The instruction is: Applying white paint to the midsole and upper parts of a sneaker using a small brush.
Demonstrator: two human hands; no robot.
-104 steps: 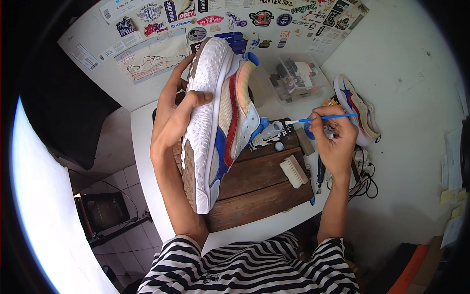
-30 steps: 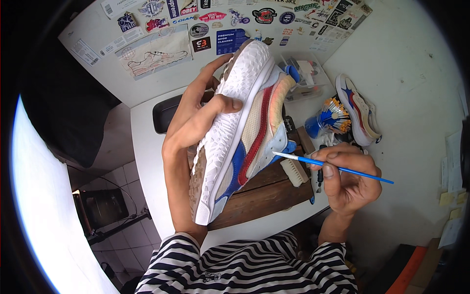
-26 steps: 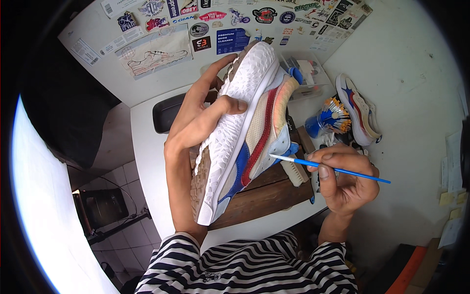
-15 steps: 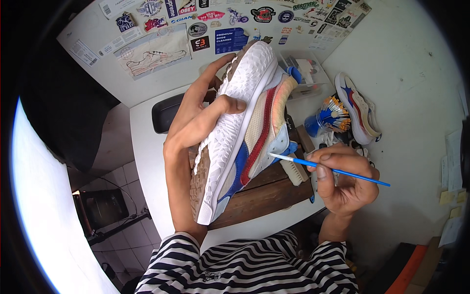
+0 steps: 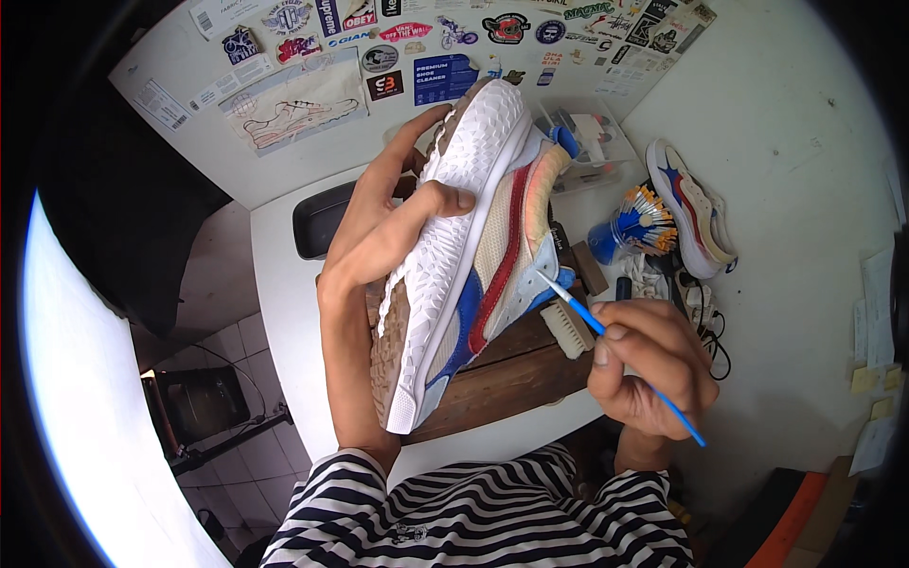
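My left hand (image 5: 379,227) grips a sneaker (image 5: 454,218) from its sole side, thumb pressed on the white textured midsole and the other fingers behind the brown outsole. The shoe is tilted on its side, showing a cream mesh upper with red and blue overlays and a pale blue eyelet panel. In my right hand (image 5: 653,364) a slim blue paintbrush (image 5: 585,316) is pinched between thumb and fingers. Its white bristle tip is at the pale blue eyelet panel; whether it touches I cannot tell for sure.
A wooden box (image 5: 511,393) lies under the shoe, with a scrub brush (image 5: 568,329) on it. Behind stand a blue cup of brushes (image 5: 625,232), a clear plastic bin (image 5: 601,142) and a black tray (image 5: 322,220). A matching sneaker (image 5: 689,213) leans against the right wall.
My right hand has moved a little down and left, and the brush is steeper. Its tip has shifted up and right along the eyelet panel. The left hand and shoe have barely moved.
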